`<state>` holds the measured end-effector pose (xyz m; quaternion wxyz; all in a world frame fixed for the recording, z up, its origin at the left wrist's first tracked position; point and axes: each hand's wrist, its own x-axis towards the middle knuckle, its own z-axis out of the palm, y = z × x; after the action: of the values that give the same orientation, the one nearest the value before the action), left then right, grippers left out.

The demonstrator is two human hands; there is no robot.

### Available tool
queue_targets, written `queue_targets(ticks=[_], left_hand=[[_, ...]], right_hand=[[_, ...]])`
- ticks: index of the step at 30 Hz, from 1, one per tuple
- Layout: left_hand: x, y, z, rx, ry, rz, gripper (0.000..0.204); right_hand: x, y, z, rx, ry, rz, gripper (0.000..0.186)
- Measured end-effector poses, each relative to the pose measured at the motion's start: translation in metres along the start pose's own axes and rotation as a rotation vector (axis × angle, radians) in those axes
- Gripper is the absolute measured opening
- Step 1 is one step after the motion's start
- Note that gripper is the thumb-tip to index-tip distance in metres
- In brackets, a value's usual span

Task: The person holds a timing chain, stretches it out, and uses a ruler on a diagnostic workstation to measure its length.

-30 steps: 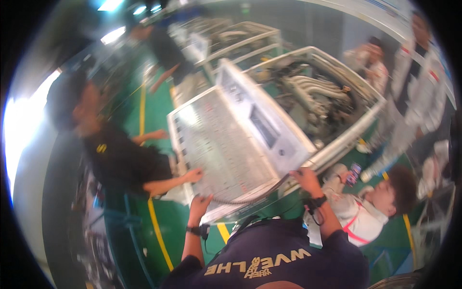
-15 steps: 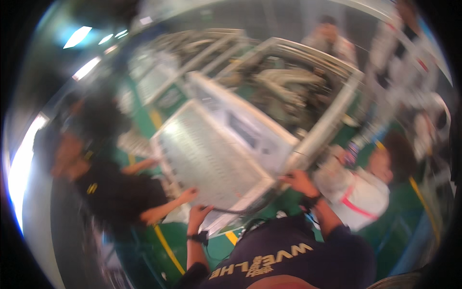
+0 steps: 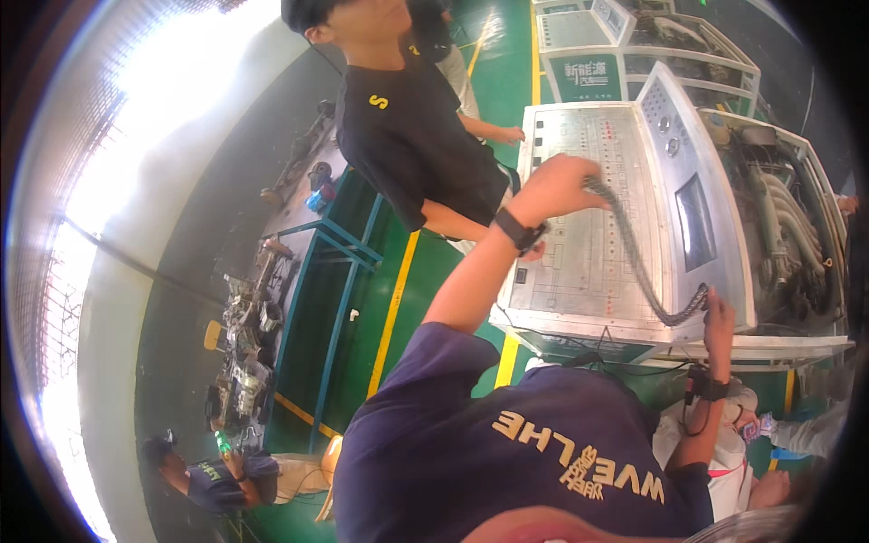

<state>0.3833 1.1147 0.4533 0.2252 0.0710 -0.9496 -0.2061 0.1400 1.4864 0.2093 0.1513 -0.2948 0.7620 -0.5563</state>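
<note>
A dark chain [image 3: 634,255] with fine links hangs in a sagging curve over the sloped metal panel [image 3: 570,231] of a white console. My left hand [image 3: 563,187] is raised above the panel's middle, its fingers closed on the chain's upper end. By the console's near right corner, my right hand [image 3: 720,319] pinches the other end, where the chain bends upward. Both wrists carry black bands. The panel has printed diagrams, rows of small red sockets and several black switches along its left side. Beside it rises a grey upright panel with a dark screen [image 3: 695,222].
An engine [image 3: 787,208] sits in a white frame right of the console. A person in a black shirt [image 3: 398,136] stands at its left side. Another in white [image 3: 715,434] is low at my right. Blue-framed benches [image 3: 312,299] bear metal parts. Thin cables lie along the console's front edge.
My view has turned left. My left hand has risen forward over the panel, lifting its chain end, so the chain now runs across the panel. Both hands keep hold.
</note>
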Motion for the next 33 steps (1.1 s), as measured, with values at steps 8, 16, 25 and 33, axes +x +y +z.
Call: queue_targets(ticks=[8, 16, 25, 33], left_hand=[[-0.033, -0.073, 0.001, 0.116, -0.187, -0.45, 0.052], [0.044, -0.079, -0.032, 0.303, -0.094, -0.475, 0.052], [0.052, -0.112, 0.013, 0.294, 0.198, -0.677, 0.048], [-0.022, -0.098, 0.047, -0.015, 0.064, -0.688, 0.054]], right_hand=[[0.009, -0.008, -0.021, -0.196, 0.115, 0.133, 0.052], [0.077, -0.099, -0.025, -0.254, -0.381, -0.063, 0.045], [0.042, -0.151, 0.022, -0.325, -0.618, -0.042, 0.049], [0.015, -0.134, 0.0, -0.124, 0.002, 0.147, 0.05]])
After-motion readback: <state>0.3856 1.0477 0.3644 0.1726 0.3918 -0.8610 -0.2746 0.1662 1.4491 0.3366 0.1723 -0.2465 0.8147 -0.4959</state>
